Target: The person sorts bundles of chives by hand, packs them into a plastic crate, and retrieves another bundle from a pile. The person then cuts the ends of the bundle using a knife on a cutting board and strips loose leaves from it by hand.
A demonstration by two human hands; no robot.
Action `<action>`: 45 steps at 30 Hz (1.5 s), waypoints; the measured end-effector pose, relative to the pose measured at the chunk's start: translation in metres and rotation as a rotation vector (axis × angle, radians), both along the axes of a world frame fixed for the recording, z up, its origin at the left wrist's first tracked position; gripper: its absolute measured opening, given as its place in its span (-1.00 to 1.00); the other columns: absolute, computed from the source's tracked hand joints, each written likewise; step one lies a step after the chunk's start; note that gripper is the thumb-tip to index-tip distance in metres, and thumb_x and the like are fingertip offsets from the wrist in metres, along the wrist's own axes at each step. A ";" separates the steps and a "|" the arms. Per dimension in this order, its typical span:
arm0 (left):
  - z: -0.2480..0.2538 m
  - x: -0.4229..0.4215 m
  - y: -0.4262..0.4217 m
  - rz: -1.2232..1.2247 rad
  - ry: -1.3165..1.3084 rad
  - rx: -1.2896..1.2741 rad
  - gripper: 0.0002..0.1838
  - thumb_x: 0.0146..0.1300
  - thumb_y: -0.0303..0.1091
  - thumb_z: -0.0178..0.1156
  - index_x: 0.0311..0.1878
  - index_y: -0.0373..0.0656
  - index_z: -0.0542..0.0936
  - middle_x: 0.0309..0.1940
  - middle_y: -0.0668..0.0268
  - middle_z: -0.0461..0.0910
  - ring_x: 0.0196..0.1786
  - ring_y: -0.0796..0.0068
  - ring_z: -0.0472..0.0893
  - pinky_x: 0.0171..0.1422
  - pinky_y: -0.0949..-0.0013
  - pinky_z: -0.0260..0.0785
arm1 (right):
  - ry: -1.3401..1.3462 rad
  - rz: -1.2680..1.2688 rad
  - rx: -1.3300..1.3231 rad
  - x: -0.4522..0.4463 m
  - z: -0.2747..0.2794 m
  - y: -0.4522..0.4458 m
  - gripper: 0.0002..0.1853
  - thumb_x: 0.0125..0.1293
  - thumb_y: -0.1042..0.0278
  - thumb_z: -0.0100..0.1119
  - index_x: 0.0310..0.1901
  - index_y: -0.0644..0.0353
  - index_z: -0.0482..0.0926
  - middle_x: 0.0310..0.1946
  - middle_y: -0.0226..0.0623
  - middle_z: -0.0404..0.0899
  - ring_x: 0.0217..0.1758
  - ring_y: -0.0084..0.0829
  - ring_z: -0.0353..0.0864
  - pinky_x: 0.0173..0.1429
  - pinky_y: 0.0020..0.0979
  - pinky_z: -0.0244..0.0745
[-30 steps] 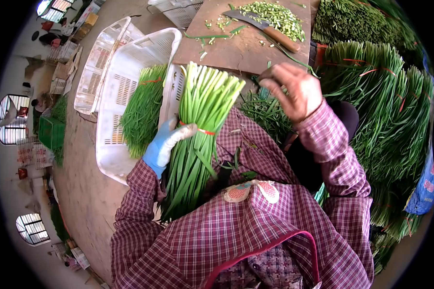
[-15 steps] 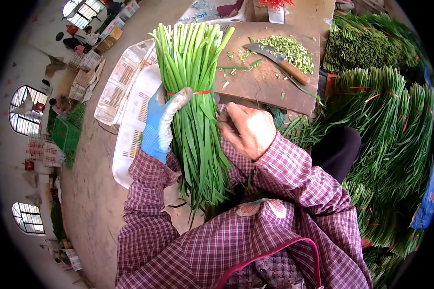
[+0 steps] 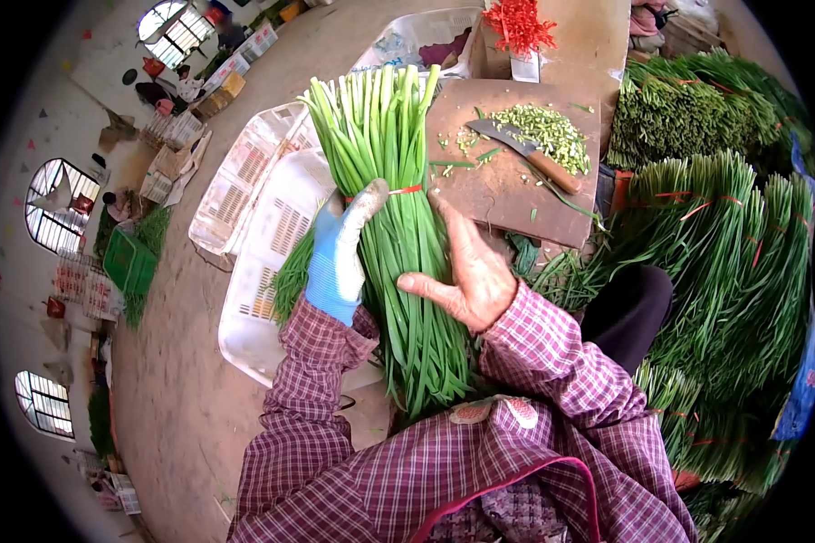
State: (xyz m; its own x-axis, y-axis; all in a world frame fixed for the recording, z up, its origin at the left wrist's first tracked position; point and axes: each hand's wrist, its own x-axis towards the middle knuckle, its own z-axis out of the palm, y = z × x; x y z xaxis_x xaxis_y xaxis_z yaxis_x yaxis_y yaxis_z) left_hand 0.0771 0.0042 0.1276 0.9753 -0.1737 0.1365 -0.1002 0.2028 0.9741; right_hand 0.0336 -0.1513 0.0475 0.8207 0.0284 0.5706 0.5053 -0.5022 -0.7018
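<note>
An upright bunch of garlic chives, pale stems up and green leaves hanging down, has a red tie around it. My left hand, in a blue and white glove, is closed around the bunch at the tie, its thumb in front. On the other side, my bare right hand is open against the leaves. Its thumb is spread across their front and its fingers stretch up along the edge, fingertips partly hidden. Beyond that hand, a knife with a wooden handle lies on a brown board among chopped stem bits.
White plastic crates stand at the left, with green leaves at the near one. Tied chive bunches are piled at the right. Red ties stick up from a box behind the board. Other people are far back.
The right hand has gone from curled fingers beside the bunch to spread fingers against its leaves. The bunch and left hand have shifted right and slightly down in view.
</note>
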 end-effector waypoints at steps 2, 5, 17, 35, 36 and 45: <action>-0.007 -0.003 -0.007 0.024 0.041 -0.081 -0.42 0.27 -0.24 0.27 0.28 -0.34 0.39 0.07 0.24 0.55 0.09 0.47 0.56 0.22 0.38 0.41 | 0.172 0.123 0.215 -0.007 0.004 0.007 0.01 0.15 -0.14 0.30 0.46 0.29 0.02 0.20 0.22 0.35 0.21 0.20 0.47 0.26 -0.05 0.43; -0.028 0.002 0.009 0.008 -0.014 -0.018 -0.37 0.37 -0.12 0.20 0.33 -0.36 0.32 0.17 0.24 0.49 0.22 0.45 0.47 0.38 0.36 0.26 | 0.208 0.177 0.295 -0.011 0.010 -0.002 -0.07 0.17 0.06 0.26 0.46 0.29 0.01 0.27 0.26 0.32 0.29 0.16 0.42 0.35 -0.09 0.36; -0.045 0.043 0.028 -0.055 -0.043 -0.111 -0.44 0.37 -0.15 0.18 0.34 -0.24 0.37 0.27 0.21 0.45 0.29 0.42 0.44 0.45 0.24 0.23 | 0.216 0.184 0.206 -0.013 -0.001 -0.004 -0.10 0.11 0.13 0.31 0.46 0.12 0.10 0.24 0.20 0.39 0.29 0.11 0.44 0.34 -0.08 0.38; -0.059 0.020 0.014 -0.108 0.073 -0.127 -0.41 0.48 0.05 -0.02 0.25 -0.34 0.40 0.18 0.16 0.47 0.25 0.36 0.43 0.43 0.23 0.21 | -0.137 0.089 0.213 -0.011 0.052 -0.024 -0.87 0.25 0.57 0.21 -0.17 0.33 0.58 -0.35 -0.14 0.63 -0.29 -0.26 0.69 -0.20 -0.36 0.54; -0.064 0.016 0.015 -0.039 -0.131 0.093 -0.38 0.50 0.08 -0.07 0.25 -0.36 0.39 0.20 0.15 0.44 0.27 0.36 0.41 0.44 0.24 0.19 | -0.135 0.091 0.219 -0.007 0.054 -0.021 -0.87 0.26 0.55 0.19 -0.16 0.32 0.59 -0.33 -0.10 0.64 -0.27 -0.17 0.69 -0.17 -0.30 0.55; -0.055 0.015 0.000 -0.135 -0.019 0.123 -0.43 0.44 -0.04 0.04 0.27 -0.34 0.38 0.17 0.15 0.46 0.24 0.39 0.44 0.40 0.30 0.24 | -0.062 -0.116 0.033 0.013 0.053 -0.019 -0.86 0.27 0.42 0.19 -0.17 0.24 0.61 -0.30 -0.04 0.64 -0.20 -0.02 0.65 -0.11 -0.16 0.52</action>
State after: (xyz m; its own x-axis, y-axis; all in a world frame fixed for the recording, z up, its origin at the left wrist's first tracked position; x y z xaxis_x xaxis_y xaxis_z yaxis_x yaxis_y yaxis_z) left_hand 0.0926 0.0044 0.0728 0.9395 -0.3193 0.1243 -0.0987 0.0951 0.9906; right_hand 0.0462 -0.1704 0.1007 0.7803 -0.0845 0.6197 0.4882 -0.5370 -0.6879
